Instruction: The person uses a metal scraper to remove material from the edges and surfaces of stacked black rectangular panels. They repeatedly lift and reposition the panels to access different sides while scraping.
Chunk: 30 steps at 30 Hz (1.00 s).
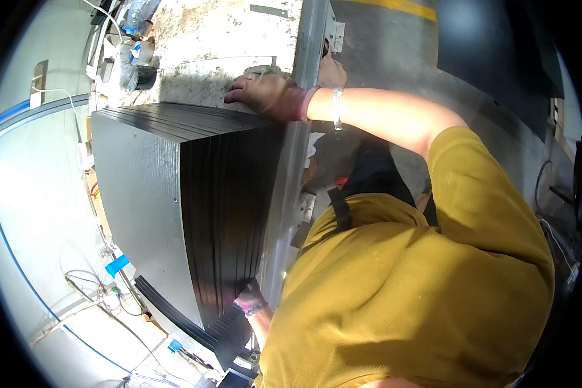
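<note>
A stack of dark grey flat panels [139, 161] stands on edge on the worktable, its layered edges facing me. My right hand [265, 96] reaches across to the stack's far end. Its fingers are stretched out over the far corner and the worn tabletop, slightly smeared by motion. A clear band [337, 108] circles that forearm. Low on the near side, my left hand [249, 297] is against the panels' edges near their lower end. Its fingers are mostly hidden against the dark edges, so I cannot tell whether they grip a panel.
The pale, stained worktable [207, 32] carries a small flat metal strip [269, 11] and clear plastic bottles [128, 68] at the left. Along its right side runs a metal rail [312, 39]. Cables [87, 288] and a blue clamp-like part [117, 266] lie left of the stack.
</note>
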### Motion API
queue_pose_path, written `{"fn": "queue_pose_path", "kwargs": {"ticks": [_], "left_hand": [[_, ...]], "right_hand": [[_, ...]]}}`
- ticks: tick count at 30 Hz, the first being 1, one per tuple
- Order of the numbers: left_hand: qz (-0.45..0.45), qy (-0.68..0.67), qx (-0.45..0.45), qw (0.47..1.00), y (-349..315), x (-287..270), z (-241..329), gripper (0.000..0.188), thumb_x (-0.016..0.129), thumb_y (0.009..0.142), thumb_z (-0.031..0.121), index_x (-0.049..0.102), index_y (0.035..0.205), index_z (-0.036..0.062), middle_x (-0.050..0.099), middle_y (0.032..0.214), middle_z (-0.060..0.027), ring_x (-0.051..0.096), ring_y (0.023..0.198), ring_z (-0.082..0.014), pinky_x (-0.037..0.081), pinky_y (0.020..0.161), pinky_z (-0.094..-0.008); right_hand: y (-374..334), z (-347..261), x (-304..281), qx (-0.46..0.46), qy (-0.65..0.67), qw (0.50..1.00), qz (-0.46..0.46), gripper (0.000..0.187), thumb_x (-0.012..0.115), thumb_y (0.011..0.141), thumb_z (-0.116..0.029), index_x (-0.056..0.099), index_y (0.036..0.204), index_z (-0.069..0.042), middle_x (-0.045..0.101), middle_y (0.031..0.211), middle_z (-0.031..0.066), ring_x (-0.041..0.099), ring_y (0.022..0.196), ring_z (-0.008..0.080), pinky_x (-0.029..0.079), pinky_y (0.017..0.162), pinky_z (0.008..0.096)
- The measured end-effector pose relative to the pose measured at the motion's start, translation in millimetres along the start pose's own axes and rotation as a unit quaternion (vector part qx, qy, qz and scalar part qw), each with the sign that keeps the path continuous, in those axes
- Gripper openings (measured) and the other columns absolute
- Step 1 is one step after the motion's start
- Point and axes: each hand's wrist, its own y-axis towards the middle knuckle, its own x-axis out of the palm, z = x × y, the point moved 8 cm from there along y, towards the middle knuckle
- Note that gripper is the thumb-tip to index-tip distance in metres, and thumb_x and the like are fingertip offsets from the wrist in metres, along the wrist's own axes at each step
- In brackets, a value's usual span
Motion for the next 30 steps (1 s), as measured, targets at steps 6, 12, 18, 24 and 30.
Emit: {"fn": "queue_pose_path", "kwargs": {"ticks": [6, 12, 18, 24, 30], "left_hand": [[0.224, -0.572, -0.258, 0.745, -53.6, -99.1, -101.5, 0.050, 0.044, 0.087, 0.047, 0.055, 0.116, 0.0078, 0.055, 0.119, -0.0107, 0.052, 0.110, -0.0229, 0.036, 0.097, -0.0408], [0.392, -0.689, -0.129, 0.596, -46.0, -251.9, -185.8, 0.079, 0.041, 0.086, 0.064, 0.044, 0.131, -0.0004, 0.052, 0.127, -0.0165, 0.047, 0.121, -0.0260, 0.035, 0.104, -0.0387], [0.336, -0.608, -0.056, 0.717, 29.7, -381.0, -143.1, 0.048, 0.033, 0.100, 0.031, 0.047, 0.127, -0.0058, 0.058, 0.118, -0.0180, 0.057, 0.108, -0.0268, 0.043, 0.094, -0.0354], [0.254, -0.539, 0.063, 0.800, 83.9, -414.8, -107.9, 0.036, 0.038, 0.096, 0.014, 0.050, 0.125, -0.0043, 0.055, 0.123, -0.0180, 0.054, 0.113, -0.0280, 0.042, 0.097, -0.0385], [0.276, -0.338, 0.170, 0.884, 104.9, -421.1, -75.5, 0.040, 0.045, 0.092, 0.020, 0.051, 0.127, 0.0017, 0.053, 0.126, -0.0164, 0.050, 0.117, -0.0329, 0.038, 0.100, -0.0413]], "right_hand": [[24.4, 74.3, -108.2, 0.207, 0.040, 0.974, 0.085, 0.035, 0.038, 0.095, -0.015, 0.052, 0.126, -0.011, 0.053, 0.129, 0.0093, 0.054, 0.114, 0.0222, 0.041, 0.102, 0.0325], [44.8, 145.9, -133.6, 0.211, -0.218, 0.952, 0.037, 0.040, 0.053, 0.085, -0.042, 0.066, 0.089, -0.005, 0.062, 0.095, 0.0171, 0.060, 0.092, 0.0334, 0.047, 0.080, 0.0453], [63.9, 162.3, -97.8, 0.235, -0.196, 0.944, -0.121, 0.030, 0.046, 0.087, -0.010, 0.060, 0.113, -0.005, 0.060, 0.114, 0.0156, 0.056, 0.109, 0.0265, 0.043, 0.095, 0.0366], [43.3, 198.3, -155.7, 0.332, 0.020, 0.942, 0.035, 0.027, 0.049, 0.088, -0.021, 0.060, 0.112, -0.012, 0.063, 0.109, 0.0079, 0.058, 0.102, 0.0233, 0.044, 0.091, 0.0358], [53.1, 134.6, -120.3, 0.194, -0.222, 0.952, -0.084, 0.026, 0.058, 0.086, -0.022, 0.060, 0.105, -0.006, 0.058, 0.103, 0.0130, 0.060, 0.093, 0.0292, 0.049, 0.085, 0.0396]]}}
